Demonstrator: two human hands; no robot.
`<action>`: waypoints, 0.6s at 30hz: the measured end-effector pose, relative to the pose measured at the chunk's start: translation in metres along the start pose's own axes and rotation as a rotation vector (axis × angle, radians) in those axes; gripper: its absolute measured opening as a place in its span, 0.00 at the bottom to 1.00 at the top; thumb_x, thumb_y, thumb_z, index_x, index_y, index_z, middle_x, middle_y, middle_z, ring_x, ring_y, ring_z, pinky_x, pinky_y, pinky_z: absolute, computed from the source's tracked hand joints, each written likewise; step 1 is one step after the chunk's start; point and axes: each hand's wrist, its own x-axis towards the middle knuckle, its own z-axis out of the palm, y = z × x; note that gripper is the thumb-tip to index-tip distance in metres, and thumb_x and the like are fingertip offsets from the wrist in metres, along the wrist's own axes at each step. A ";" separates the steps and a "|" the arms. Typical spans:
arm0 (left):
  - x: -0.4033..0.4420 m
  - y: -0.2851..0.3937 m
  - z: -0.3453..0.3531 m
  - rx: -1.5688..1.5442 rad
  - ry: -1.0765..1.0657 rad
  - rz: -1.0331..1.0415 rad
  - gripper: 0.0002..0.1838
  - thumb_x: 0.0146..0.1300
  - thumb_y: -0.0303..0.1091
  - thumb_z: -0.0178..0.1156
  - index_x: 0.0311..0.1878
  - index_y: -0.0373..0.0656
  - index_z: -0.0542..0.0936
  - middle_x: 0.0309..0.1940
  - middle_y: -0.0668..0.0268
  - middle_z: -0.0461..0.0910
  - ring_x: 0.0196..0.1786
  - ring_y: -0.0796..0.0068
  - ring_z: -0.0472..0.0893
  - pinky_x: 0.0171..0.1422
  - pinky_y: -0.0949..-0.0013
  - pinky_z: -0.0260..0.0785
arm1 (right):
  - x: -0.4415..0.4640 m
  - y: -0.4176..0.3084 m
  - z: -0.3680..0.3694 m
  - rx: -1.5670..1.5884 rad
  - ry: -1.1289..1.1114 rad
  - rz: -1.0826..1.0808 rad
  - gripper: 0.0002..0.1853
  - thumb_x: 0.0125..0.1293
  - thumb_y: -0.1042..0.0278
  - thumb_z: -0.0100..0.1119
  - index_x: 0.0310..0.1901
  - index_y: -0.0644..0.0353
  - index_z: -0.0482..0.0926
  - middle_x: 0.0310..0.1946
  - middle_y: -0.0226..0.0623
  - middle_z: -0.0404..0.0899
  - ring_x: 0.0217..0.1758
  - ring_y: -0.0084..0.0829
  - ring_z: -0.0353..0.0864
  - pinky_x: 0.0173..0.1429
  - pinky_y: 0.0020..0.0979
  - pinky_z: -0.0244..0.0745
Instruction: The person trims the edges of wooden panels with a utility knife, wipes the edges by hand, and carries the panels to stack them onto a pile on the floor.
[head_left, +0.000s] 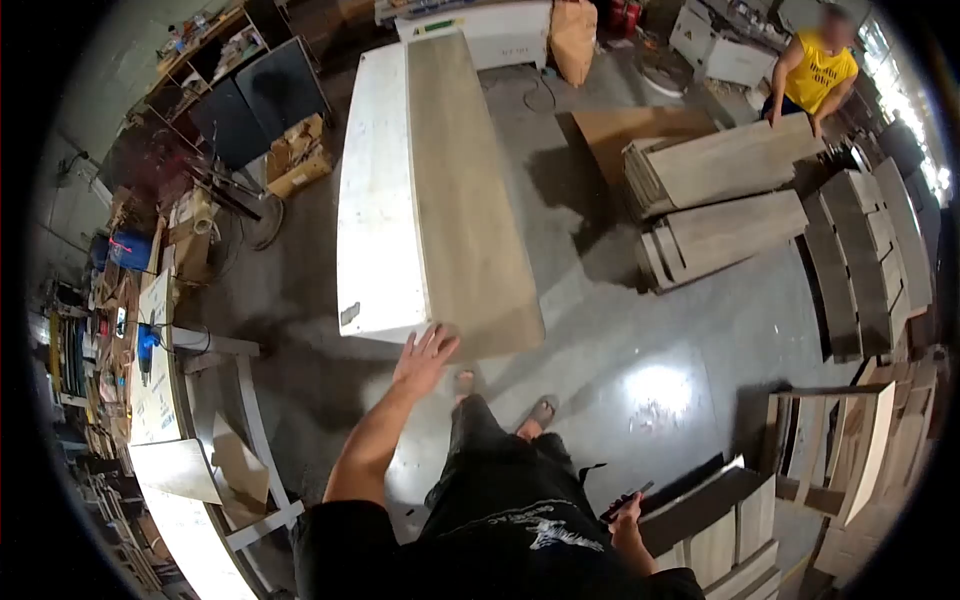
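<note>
One long grey-brown board (465,190) lies lengthwise on the white desk (376,200), covering its right part and leaving a long strip bare on the left. Its near end reaches just past the desk's near edge, probably so that the corner is easy to reach.

The person's left grip (424,362) is open, fingers spread at that near end, apparently steadying or feeling the edge rather than clasping it. The right grip (628,520) is closed around one small dark tool (627,502), held low and away from the board; its kind cannot be told. Two sandalled feet (543,409) stand at the near end.

To the right are two stacks of panels (735,165), set side by side; how many panels each holds cannot be told. One co-worker (818,75) has both hands at the farther stack, perhaps to keep it even. One open wooden frame (878,440) stands nearer on the right. On the left, one blue drill (147,345) rests on a second desk (155,398).
</note>
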 end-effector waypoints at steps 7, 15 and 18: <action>0.015 -0.054 0.031 -0.002 0.091 0.291 0.41 0.70 0.64 0.54 0.82 0.64 0.55 0.84 0.72 0.51 0.85 0.69 0.49 0.85 0.45 0.46 | -0.097 0.047 0.044 0.056 -0.142 -0.070 0.34 0.73 0.27 0.44 0.46 0.56 0.79 0.21 0.33 0.73 0.16 0.31 0.66 0.21 0.38 0.61; 0.023 -0.073 0.017 -0.267 0.091 0.373 0.38 0.67 0.59 0.63 0.77 0.60 0.67 0.80 0.72 0.60 0.82 0.66 0.57 0.82 0.42 0.50 | -0.285 -0.012 0.226 -0.287 -0.579 -0.705 0.23 0.79 0.45 0.52 0.53 0.60 0.77 0.24 0.31 0.75 0.22 0.24 0.73 0.26 0.29 0.67; 0.035 -0.098 -0.005 -0.532 0.036 0.407 0.32 0.67 0.57 0.64 0.70 0.54 0.75 0.78 0.67 0.64 0.81 0.62 0.59 0.85 0.42 0.42 | -0.382 -0.036 0.257 -0.609 -0.627 -0.776 0.23 0.79 0.56 0.52 0.67 0.60 0.71 0.39 0.38 0.80 0.31 0.27 0.76 0.37 0.33 0.74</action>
